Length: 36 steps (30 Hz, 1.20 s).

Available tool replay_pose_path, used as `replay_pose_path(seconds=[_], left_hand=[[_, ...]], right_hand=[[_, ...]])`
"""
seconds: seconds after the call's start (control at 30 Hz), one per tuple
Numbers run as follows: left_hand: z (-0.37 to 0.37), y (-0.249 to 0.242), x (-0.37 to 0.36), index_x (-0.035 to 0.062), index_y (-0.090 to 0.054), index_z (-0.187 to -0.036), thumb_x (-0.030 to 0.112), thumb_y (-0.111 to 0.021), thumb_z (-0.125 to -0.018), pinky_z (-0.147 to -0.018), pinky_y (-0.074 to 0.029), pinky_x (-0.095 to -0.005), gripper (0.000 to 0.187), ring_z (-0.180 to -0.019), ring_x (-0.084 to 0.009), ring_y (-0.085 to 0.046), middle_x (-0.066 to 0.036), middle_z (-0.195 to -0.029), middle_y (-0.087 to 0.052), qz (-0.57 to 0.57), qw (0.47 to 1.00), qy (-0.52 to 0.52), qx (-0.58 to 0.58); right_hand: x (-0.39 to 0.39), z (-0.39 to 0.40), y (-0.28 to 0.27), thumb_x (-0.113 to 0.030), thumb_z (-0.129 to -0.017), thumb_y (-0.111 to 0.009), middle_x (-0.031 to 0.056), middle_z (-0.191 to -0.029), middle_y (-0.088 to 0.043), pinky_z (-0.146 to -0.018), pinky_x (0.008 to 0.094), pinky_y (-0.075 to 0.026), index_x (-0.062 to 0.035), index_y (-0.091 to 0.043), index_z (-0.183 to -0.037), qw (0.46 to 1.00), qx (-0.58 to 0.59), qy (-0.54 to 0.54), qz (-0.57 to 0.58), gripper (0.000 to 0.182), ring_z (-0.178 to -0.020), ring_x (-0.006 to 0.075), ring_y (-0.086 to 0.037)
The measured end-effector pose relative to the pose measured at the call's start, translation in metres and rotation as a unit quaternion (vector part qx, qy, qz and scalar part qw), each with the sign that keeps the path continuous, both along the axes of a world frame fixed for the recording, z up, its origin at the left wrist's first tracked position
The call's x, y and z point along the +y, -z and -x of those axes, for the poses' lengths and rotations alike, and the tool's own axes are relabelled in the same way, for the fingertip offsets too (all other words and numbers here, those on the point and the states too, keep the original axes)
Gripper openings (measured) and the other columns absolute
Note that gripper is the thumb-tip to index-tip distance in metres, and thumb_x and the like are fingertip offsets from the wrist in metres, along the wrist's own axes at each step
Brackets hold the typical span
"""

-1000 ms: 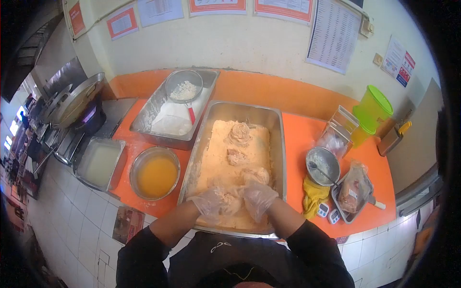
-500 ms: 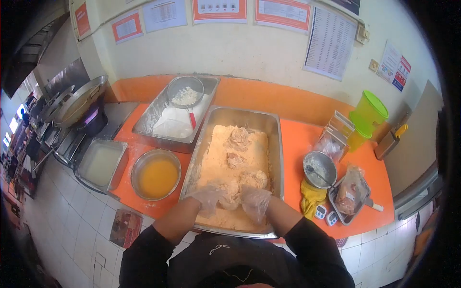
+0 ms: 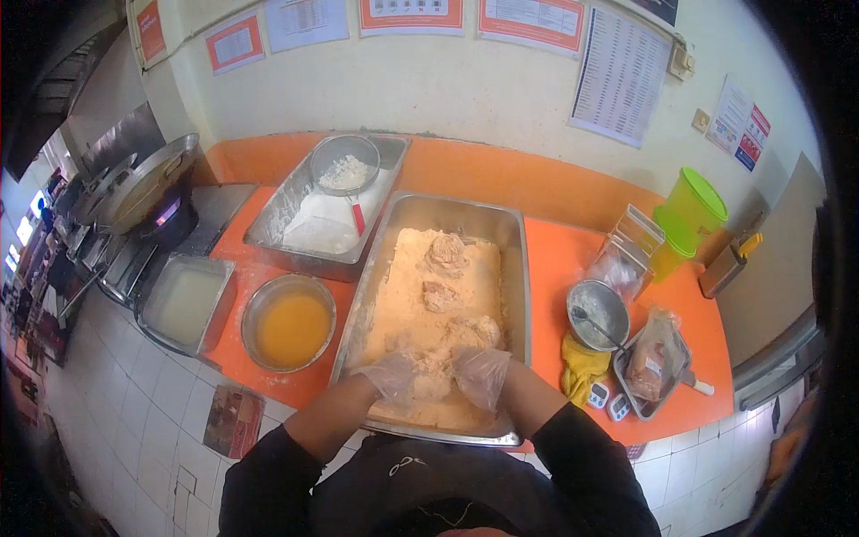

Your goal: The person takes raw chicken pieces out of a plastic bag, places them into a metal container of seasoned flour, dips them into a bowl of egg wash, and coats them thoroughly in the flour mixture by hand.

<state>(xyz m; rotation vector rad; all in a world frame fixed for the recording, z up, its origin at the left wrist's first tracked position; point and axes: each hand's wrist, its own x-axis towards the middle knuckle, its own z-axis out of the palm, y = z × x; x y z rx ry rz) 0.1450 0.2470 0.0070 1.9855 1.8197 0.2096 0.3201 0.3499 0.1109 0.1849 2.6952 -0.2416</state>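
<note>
A deep steel pan (image 3: 522,268) holds orange-tinted flour (image 3: 394,295). Near its front, my left hand (image 3: 391,376) and my right hand (image 3: 483,374), both in clear plastic gloves, close in from either side on a flour-coated chicken piece (image 3: 433,380). Flour partly covers the fingertips, and the piece's outline is blurred. Just beyond my right fingers sits another coated chicken piece (image 3: 474,333). Farther back in the flour lie a small, pinker piece (image 3: 439,296) and a larger coated one (image 3: 446,255).
Left of the pan stand a bowl of yellow-orange liquid (image 3: 292,326), a tray of cloudy liquid (image 3: 185,302) and a white-flour pan (image 3: 268,234) with a sieve (image 3: 345,170). A wok (image 3: 148,192) sits far left. At right are a metal bowl (image 3: 597,313), yellow cloth (image 3: 582,362) and bagged meat (image 3: 651,362).
Both hands stay at the front of the pan, and their fingers have shifted around the chicken piece, with more loose flour now over it. The camera view has moved slightly.
</note>
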Motion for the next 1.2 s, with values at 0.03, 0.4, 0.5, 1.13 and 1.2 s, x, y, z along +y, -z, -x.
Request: replay_pose_path(seconds=[0.03, 0.4, 0.5, 1.13, 1.2], left_hand=[[0.001, -0.008, -0.005, 0.0039, -0.059, -0.094, 0.012, -0.049, -0.073, -0.074, -0.046, -0.0360, 0.025, -0.083, -0.0299, -0.058, -0.018, -0.086, -0.060, -0.046, 0.997, 0.053, 0.016], [0.016, -0.023, -0.007, 0.0051, -0.053, -0.108, 0.022, -0.054, -0.073, -0.087, -0.040, -0.0346, 0.039, -0.097, -0.0297, -0.052, -0.018, -0.102, -0.055, 0.019, 0.997, 0.065, -0.027], [0.020, -0.018, -0.005, 0.0066, -0.053, -0.109, 0.018, -0.050, -0.077, -0.086, -0.040, -0.0341, 0.034, -0.096, -0.0288, -0.052, -0.017, -0.105, -0.055, 0.062, 0.986, 0.060, -0.144], [-0.004, 0.088, 0.014, -0.0017, -0.064, -0.078, 0.011, -0.052, -0.067, -0.071, -0.046, -0.0380, 0.021, -0.077, -0.0320, -0.060, -0.020, -0.078, -0.061, -0.090, 0.988, -0.042, -0.118], [-0.006, 0.062, 0.014, -0.0021, -0.064, -0.078, 0.010, -0.051, -0.067, -0.068, -0.047, -0.0393, 0.021, -0.076, -0.0323, -0.060, -0.020, -0.078, -0.061, -0.053, 0.998, 0.015, -0.023]], right_hand=[[0.002, -0.001, 0.007, -0.011, -0.072, -0.052, 0.0159, -0.083, -0.061, -0.068, 0.0333, -0.047, 0.0004, -0.059, -0.088, 0.999, 0.024, 0.008, 0.034, 0.021, -0.078, 0.0293, -0.059], [0.013, 0.015, 0.045, -0.012, -0.075, -0.052, 0.0159, -0.086, -0.060, -0.067, 0.0353, -0.046, -0.0027, -0.059, -0.091, 0.993, -0.049, 0.030, 0.103, 0.020, -0.078, 0.0281, -0.058], [-0.007, -0.003, -0.007, -0.010, -0.075, -0.051, 0.0157, -0.083, -0.060, -0.063, 0.0342, -0.046, -0.0010, -0.058, -0.089, 0.991, 0.086, 0.047, 0.086, 0.018, -0.070, 0.0256, -0.057], [-0.009, 0.016, 0.023, -0.016, -0.076, -0.047, 0.0214, -0.084, -0.058, -0.067, 0.0382, -0.046, 0.0004, -0.059, -0.086, 0.985, 0.035, 0.149, 0.076, 0.022, -0.078, 0.0335, -0.058], [-0.010, 0.018, 0.023, -0.018, -0.076, -0.047, 0.0227, -0.086, -0.059, -0.067, 0.0392, -0.046, 0.0003, -0.060, -0.086, 0.979, 0.034, 0.179, 0.094, 0.024, -0.079, 0.0351, -0.059]])
